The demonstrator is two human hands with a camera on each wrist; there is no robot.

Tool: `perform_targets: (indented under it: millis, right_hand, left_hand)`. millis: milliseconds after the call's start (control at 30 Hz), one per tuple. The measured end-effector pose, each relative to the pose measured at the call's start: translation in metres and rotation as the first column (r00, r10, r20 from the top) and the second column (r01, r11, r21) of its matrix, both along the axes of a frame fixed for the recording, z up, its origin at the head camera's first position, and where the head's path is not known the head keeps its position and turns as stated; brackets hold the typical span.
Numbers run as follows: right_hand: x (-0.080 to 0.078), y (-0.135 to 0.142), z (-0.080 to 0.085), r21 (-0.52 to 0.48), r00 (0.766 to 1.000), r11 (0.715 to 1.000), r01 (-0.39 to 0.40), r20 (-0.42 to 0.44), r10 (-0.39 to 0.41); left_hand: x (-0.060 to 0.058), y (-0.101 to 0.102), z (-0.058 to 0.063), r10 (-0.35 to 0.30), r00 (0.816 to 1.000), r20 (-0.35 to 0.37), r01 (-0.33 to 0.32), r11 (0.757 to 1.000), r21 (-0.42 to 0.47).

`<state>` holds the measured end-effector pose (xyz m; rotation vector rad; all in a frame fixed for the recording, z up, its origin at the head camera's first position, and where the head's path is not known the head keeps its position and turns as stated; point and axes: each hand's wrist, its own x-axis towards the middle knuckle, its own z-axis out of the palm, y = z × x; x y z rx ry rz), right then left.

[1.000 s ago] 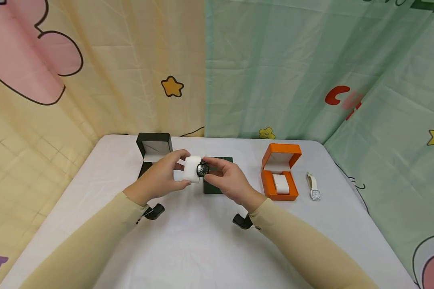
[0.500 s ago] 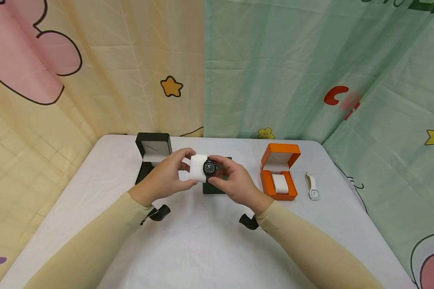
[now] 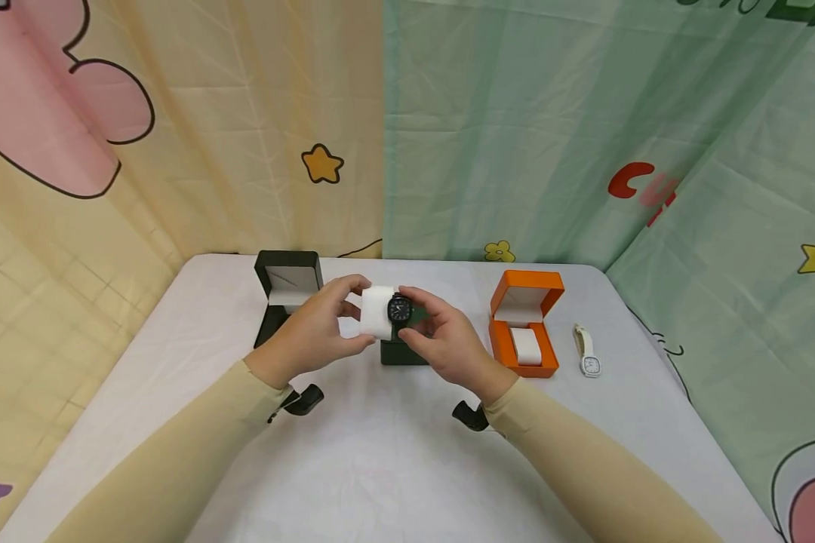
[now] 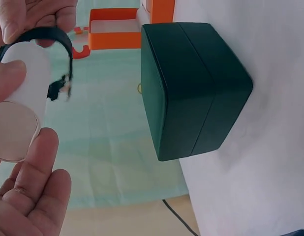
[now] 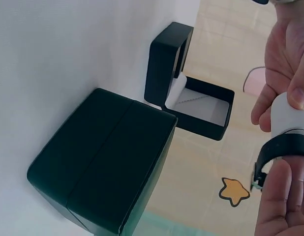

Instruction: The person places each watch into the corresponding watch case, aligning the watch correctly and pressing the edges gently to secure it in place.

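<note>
The left hand (image 3: 315, 328) pinches a white cushion (image 3: 376, 314) with the thumb at its 6 o'clock edge and fingers at 12, spread just wide enough to span it; this probably steadies it and leaves the other end free. The right hand (image 3: 453, 345) has thumb and forefinger closed in on a dark watch (image 3: 399, 310) at the cushion's 3 o'clock end, above and below the dial, perhaps to control the strap (image 4: 49, 33) without covering the face. The strap curves loosely round that end, its buckle (image 4: 55, 89) standing off; I cannot tell whether it is fastened. Both things are held up off the table (image 3: 394, 460), likely for working room.

From the cushion, a closed green box (image 3: 401, 354) sits at 5 o'clock. A black box (image 3: 287, 259) at 9 and an orange box (image 3: 531, 280) at 3 have lids raised, presumably for access. The orange one holds a second cushion (image 3: 526, 345); just beyond it lies a white watch (image 3: 590, 366).

Dial markings are illegible and no brand shows. The curtain (image 3: 516, 136) bears a red C-like letter (image 3: 626, 181) at 2 o'clock.
</note>
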<state>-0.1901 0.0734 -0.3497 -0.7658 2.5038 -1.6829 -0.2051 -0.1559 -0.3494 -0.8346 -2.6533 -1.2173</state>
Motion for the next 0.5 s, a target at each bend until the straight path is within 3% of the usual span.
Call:
perform_targets:
  millis: [233, 500]
  right_hand:
    - [0.0078, 0.0023, 0.0116, -0.066, 1.0, 0.998, -0.007, 0.018, 0.008]
    - [0.0093, 0.005, 0.0124, -0.084, 1.0, 0.996, -0.021, 0.016, 0.022]
  left_hand:
    - [0.0038, 0.0037, 0.0009, 0.013, 1.0, 0.008, -0.013, 1.0, -0.013]
    - [0.0074, 0.007, -0.0017, 0.022, 1.0, -0.023, -0.022, 1.0, -0.019]
